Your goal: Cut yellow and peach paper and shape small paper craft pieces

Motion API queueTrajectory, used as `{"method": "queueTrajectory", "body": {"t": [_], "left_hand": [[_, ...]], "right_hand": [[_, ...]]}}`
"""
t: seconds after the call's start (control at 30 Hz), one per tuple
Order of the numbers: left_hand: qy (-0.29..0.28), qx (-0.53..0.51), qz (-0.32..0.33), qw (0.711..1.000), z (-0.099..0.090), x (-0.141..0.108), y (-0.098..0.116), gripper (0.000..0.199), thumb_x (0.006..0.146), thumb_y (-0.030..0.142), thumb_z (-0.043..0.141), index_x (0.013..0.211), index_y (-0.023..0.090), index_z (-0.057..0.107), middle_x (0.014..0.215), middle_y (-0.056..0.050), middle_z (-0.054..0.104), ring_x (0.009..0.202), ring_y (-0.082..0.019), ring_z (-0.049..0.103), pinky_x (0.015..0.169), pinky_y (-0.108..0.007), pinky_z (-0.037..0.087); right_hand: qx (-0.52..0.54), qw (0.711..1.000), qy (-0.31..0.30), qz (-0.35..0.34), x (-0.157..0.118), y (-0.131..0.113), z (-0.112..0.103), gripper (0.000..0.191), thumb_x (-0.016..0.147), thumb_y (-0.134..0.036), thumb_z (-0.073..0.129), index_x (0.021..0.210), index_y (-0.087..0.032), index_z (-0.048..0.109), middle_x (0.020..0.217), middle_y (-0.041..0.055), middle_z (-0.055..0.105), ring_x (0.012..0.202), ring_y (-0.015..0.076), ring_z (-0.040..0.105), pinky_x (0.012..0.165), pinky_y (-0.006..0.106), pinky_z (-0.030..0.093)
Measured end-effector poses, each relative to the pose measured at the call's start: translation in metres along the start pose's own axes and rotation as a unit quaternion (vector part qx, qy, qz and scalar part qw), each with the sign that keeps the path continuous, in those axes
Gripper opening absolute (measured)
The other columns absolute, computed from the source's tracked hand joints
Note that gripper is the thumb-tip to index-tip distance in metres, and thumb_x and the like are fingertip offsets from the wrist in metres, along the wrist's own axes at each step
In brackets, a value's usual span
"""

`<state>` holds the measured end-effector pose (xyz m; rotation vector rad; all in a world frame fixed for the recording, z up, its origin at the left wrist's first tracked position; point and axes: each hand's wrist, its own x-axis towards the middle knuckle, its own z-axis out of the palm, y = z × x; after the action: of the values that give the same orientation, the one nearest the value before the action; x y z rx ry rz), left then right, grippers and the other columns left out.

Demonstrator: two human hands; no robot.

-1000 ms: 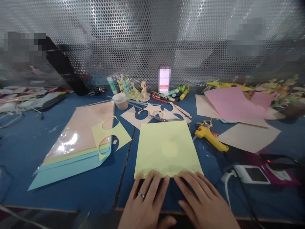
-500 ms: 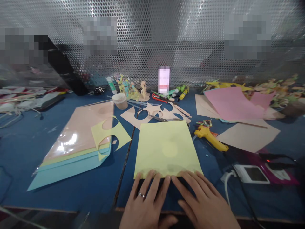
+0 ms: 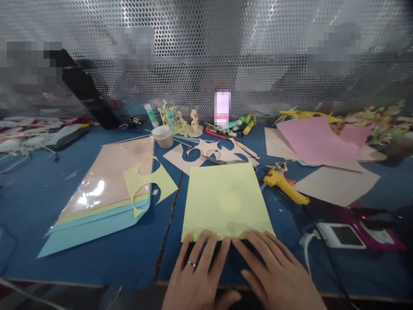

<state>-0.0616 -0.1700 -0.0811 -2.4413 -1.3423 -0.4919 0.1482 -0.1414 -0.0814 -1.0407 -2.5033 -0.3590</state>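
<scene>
A square yellow paper sheet (image 3: 226,189) lies flat on the blue table in front of me. The fingertips of my left hand (image 3: 200,271), with a ring on one finger, rest on its near edge toward the left. Beside it, my right hand (image 3: 274,267) touches the same edge toward the right. Both hands have their fingers stretched out and slightly spread, and nothing is gripped. Past the sheet's far edge are scissors (image 3: 222,162), partly covered, on cut-out beige paper scraps (image 3: 176,158).
Left lies a clear sleeve of coloured paper (image 3: 119,172) with a cut yellow scrap (image 3: 129,181) over it. A yellow glue gun (image 3: 284,185) is right of the sheet, with a white device (image 3: 343,236) nearer me. Behind stand a cup (image 3: 163,138) and glue stick (image 3: 150,115).
</scene>
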Motion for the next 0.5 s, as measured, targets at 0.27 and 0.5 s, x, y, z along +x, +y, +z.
{"method": "queueTrajectory", "body": {"t": [0.27, 0.5], "left_hand": [[-0.031, 0.026, -0.004, 0.999, -0.003, -0.016, -0.009, 0.062, 0.084, 0.064, 0.044, 0.130, 0.023, 0.055, 0.123, -0.003, 0.064, 0.114, -0.022, 0.056, 0.116, -0.036, 0.007], [-0.034, 0.070, -0.022, 0.997, -0.011, -0.034, -0.022, 0.063, 0.080, 0.062, 0.051, 0.123, 0.017, 0.060, 0.122, -0.007, 0.064, 0.112, -0.024, 0.057, 0.117, -0.040, 0.005]], "right_hand": [[0.018, 1.000, 0.001, 0.010, -0.008, 0.011, -0.003, 0.033, 0.097, -0.033, 0.038, 0.114, -0.023, 0.065, 0.112, 0.0008, 0.069, 0.104, 0.0173, 0.061, 0.091, 0.032, 0.039], [-0.046, 0.998, -0.030, 0.000, -0.028, 0.029, -0.010, 0.034, 0.094, -0.031, 0.043, 0.119, -0.019, 0.062, 0.118, 0.0066, 0.066, 0.110, 0.0240, 0.058, 0.096, 0.041, 0.034]]}}
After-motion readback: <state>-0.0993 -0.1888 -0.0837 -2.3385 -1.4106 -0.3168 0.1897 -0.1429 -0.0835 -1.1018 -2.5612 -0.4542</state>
